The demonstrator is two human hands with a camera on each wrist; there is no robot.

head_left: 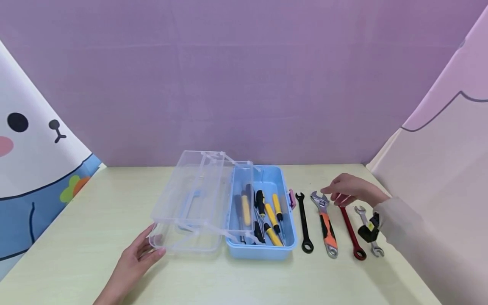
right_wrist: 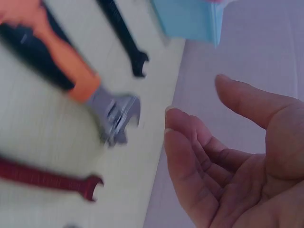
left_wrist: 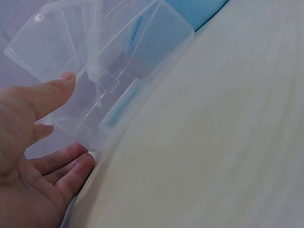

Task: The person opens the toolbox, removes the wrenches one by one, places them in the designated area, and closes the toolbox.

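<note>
Here, the right hand (head_left: 348,190) hovers open and empty above the adjustable wrench (head_left: 325,224); the left hand (head_left: 139,254), fingers relaxed, touches the clear toolbox lid (head_left: 190,203); the head view alone shows screwdrivers (head_left: 267,216)

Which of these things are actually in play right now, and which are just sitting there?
In play:
left hand touching the clear lid tray
blue toolbox
right hand over the adjustable wrench

Lying about:
black wrench
red wrench
silver wrench
screwdrivers in the box
</note>
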